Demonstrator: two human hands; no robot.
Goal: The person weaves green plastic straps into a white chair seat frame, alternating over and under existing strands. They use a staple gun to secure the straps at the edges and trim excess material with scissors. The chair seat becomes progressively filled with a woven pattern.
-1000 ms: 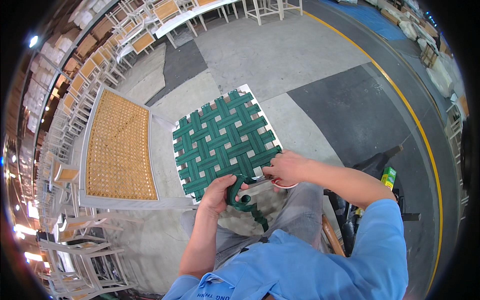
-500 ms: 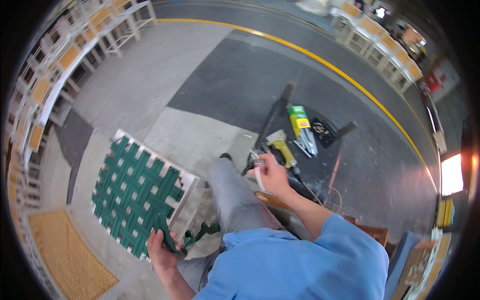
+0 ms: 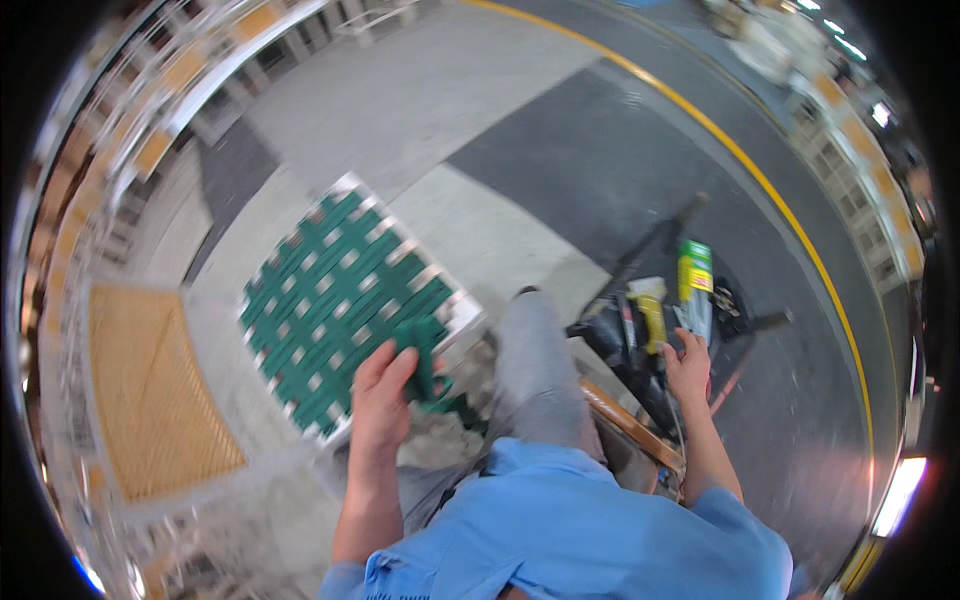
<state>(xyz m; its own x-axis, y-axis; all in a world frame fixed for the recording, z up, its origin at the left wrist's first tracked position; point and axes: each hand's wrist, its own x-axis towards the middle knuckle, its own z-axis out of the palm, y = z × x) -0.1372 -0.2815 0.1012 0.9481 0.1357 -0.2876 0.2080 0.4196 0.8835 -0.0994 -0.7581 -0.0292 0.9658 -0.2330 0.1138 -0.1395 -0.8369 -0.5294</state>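
My left hand (image 3: 383,400) pinches the loose end of a green webbing strap (image 3: 418,345) at the near right corner of a woven seat panel (image 3: 340,310). That panel has a pale frame crossed by green straps, and the strap's tail hangs toward my knee. My right hand (image 3: 688,368), fingers apart, is over a low dark stand, between a yellow hand tool (image 3: 650,312) and a green-and-yellow package (image 3: 696,280). Whether its fingertips touch either one is blurred. A slim red-and-white hand tool (image 3: 628,325) lies left of the yellow one.
A dark tray of small parts (image 3: 730,308) sits beside the package. The stand's leg ends (image 3: 775,320) stick out to the right. At left lies a tan woven panel (image 3: 155,400). Rows of pale chair frames (image 3: 180,75) line the far left; a yellow floor line (image 3: 740,155) curves at right.
My right hand has let go of the red-and-white tool and moved right, toward the package. My left hand still has the strap. The whole view has swung left.
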